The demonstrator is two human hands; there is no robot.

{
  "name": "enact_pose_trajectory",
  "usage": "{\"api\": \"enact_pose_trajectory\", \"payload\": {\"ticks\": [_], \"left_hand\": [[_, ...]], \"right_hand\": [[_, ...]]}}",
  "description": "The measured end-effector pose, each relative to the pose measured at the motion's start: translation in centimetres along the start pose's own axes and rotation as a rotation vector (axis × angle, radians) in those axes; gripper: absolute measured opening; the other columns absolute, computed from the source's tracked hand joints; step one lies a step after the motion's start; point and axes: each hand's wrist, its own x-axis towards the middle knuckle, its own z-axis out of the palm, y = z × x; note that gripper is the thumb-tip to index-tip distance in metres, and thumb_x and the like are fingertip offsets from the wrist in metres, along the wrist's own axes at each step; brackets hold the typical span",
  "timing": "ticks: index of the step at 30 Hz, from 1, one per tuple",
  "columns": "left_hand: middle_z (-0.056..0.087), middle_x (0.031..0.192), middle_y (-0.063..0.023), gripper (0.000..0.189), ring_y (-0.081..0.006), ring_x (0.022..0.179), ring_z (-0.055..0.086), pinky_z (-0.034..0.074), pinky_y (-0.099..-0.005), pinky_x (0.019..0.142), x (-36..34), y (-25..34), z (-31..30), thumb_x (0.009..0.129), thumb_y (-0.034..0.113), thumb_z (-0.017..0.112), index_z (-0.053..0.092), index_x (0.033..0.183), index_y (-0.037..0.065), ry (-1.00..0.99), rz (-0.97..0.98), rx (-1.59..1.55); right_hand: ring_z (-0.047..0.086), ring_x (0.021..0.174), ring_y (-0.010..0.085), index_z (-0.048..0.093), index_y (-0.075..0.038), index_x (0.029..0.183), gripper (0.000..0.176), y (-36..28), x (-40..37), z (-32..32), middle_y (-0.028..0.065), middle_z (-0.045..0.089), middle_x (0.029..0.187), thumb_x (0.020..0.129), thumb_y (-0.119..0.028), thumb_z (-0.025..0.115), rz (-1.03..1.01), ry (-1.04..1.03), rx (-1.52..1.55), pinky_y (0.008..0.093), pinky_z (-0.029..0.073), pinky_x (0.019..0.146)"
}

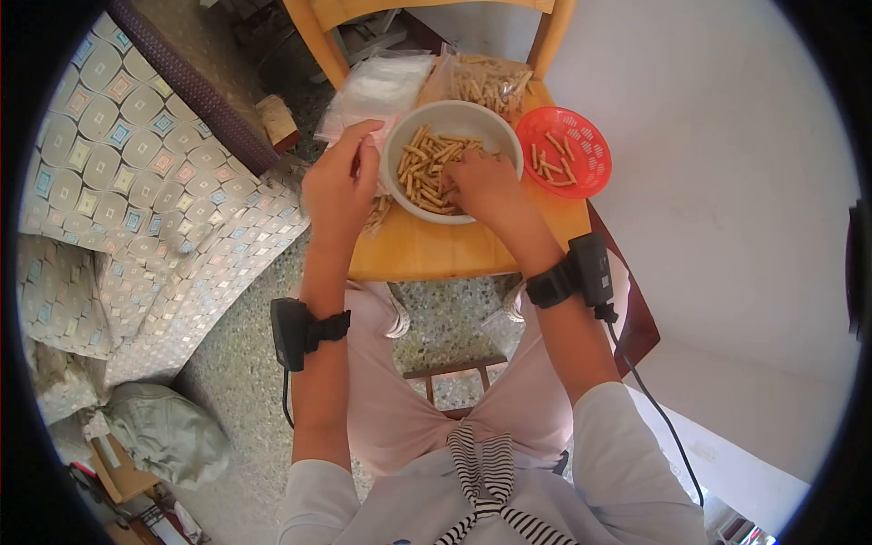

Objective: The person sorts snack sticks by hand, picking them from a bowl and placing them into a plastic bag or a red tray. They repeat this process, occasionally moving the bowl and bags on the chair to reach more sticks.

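Looking down from the head camera, I see both hands at a white bowl [451, 112] of pale brown snack sticks [423, 166] that sits in the middle of a small wooden surface [436, 252]. My right hand [481, 186] lies inside the bowl on its near right side with the fingers curled down into the sticks. Its fingertips are buried, so I cannot tell whether it is pinching any. My left hand [341, 177] is just outside the bowl's left rim, thumb and fingers drawn together on a small clear bag [377, 212] that hangs at the surface's left edge with a few sticks in it. The film is hard to make out against the wood. Room is tight. A red basket [601, 163] holding a few sticks touches the right edge and overhangs it slightly, near the bowl. Behind the bowl, a clear bag of sticks [488, 82] and a stack of empty clear bags [377, 86] fill the back, between two wooden uprights that the frame cuts off. Only the near strip of wood is bare. A bed [118, 163] with a patterned cover crowds the left side, and a white wall stands close on the right. My knees hide the surface's legs.
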Motion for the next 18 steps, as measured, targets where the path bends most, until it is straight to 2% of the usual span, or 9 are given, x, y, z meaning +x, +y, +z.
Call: {"api": "enact_pose_trajectory", "payload": {"ticks": [1, 3, 4, 7, 8, 9, 12, 16, 18], "left_hand": [[0.062, 0.068, -0.0096, 0.021, -0.0186, 0.057, 0.059, 0.047, -0.0317, 0.056, 0.0, 0.1, 0.2, 0.094, 0.011, 0.062, 0.072, 0.111, 0.015, 0.002, -0.001, 0.0], [0.053, 0.064, -0.0062, 0.019, -0.0103, 0.055, 0.048, 0.04, -0.0269, 0.053, 0.2, 0.2, 0.6, 0.097, 0.009, 0.06, 0.071, 0.112, 0.012, -0.031, 0.094, -0.031], [0.053, 0.064, -0.0062, 0.019, -0.0103, 0.055, 0.048, 0.04, -0.0269, 0.053, 0.2, 0.2, 0.6, 0.097, 0.009, 0.06, 0.071, 0.112, 0.012, -0.03, 0.093, -0.03], [0.054, 0.064, -0.0078, 0.02, -0.0145, 0.054, 0.05, 0.042, -0.0289, 0.053, 0.1, 0.5, 1.0, 0.096, 0.009, 0.061, 0.071, 0.112, 0.013, -0.052, 0.08, -0.038], [0.059, 0.067, -0.0083, 0.019, -0.0171, 0.055, 0.055, 0.045, -0.0303, 0.055, 0.0, 0.6, 1.0, 0.094, 0.01, 0.063, 0.072, 0.11, 0.013, -0.089, 0.071, -0.003], [0.064, 0.071, -0.0087, 0.019, -0.0196, 0.057, 0.06, 0.048, -0.0317, 0.056, -0.1, 0.7, 1.0, 0.092, 0.01, 0.064, 0.072, 0.108, 0.014, -0.125, 0.06, 0.034], [0.067, 0.073, -0.0095, 0.019, -0.0225, 0.059, 0.063, 0.049, -0.0333, 0.056, -0.4, 0.9, 1.5, 0.091, 0.01, 0.064, 0.072, 0.108, 0.014, -0.157, 0.112, 0.033], [0.062, 0.069, -0.0105, 0.02, -0.0196, 0.057, 0.059, 0.046, -0.0322, 0.056, -0.4, 0.7, 1.7, 0.093, 0.01, 0.063, 0.073, 0.11, 0.014, -0.165, 0.133, 0.05], [0.063, 0.069, -0.01, 0.021, -0.0207, 0.057, 0.06, 0.047, -0.032, 0.057, -0.2, 0.6, 1.9, 0.093, 0.011, 0.063, 0.073, 0.111, 0.015, -0.154, 0.134, 0.033]], "right_hand": [[0.066, 0.102, 0.0296, 0.074, -0.018, 0.102, 0.023, 0.1, -0.1, 0.0, 0.008, 0.065, 0.105, 0.079, -0.02, 0.075, -0.002, -0.015, 0.048, 0.0466, 0.045, 0.091], [0.067, 0.101, 0.0294, 0.074, -0.018, 0.101, 0.022, 0.5, -0.3, 0.1, 0.0074, 0.067, 0.103, 0.079, -0.021, 0.075, -0.013, -0.012, 0.021, 0.0462, 0.046, 0.09], [0.067, 0.099, 0.0293, 0.075, -0.017, 0.101, 0.022, 0.6, -0.4, 0.0, 0.0069, 0.069, 0.101, 0.079, -0.022, 0.075, -0.021, -0.01, -0.004, 0.0459, 0.047, 0.089], [0.07, 0.095, 0.0284, 0.075, -0.017, 0.103, 0.026, 0.8, -0.1, 1.0, 0.0068, 0.072, 0.096, 0.079, -0.024, 0.076, -0.096, 0.088, 0.063, 0.0434, 0.051, 0.084], [0.07, 0.095, 0.0284, 0.075, -0.017, 0.103, 0.026, 1.1, 0.1, 1.2, 0.0068, 0.072, 0.096, 0.079, -0.024, 0.076, -0.093, 0.089, 0.062, 0.0434, 0.051, 0.084], [0.07, 0.092, 0.0282, 0.075, -0.017, 0.102, 0.025, 0.9, 0.4, 0.8, 0.0078, 0.073, 0.092, 0.079, -0.027, 0.076, -0.074, 0.028, 0.042, 0.0426, 0.052, 0.081], [0.071, 0.089, 0.0272, 0.077, -0.016, 0.097, 0.024, 0.4, 0.8, -0.1, 0.0083, 0.074, 0.086, 0.08, -0.032, 0.076, -0.014, -0.069, 0.014, 0.0417, 0.053, 0.076], [0.071, 0.087, 0.0269, 0.078, -0.016, 0.091, 0.028, 0.2, 0.9, -1.4, 0.0082, 0.074, 0.084, 0.08, -0.041, 0.076, 0.06, -0.201, 0.042, 0.0415, 0.053, 0.074], [0.071, 0.087, 0.0271, 0.078, -0.015, 0.092, 0.03, 0.0, 0.7, -1.9, 0.0088, 0.074, 0.085, 0.081, -0.043, 0.076, 0.063, -0.161, 0.094, 0.041, 0.053, 0.074]]}}
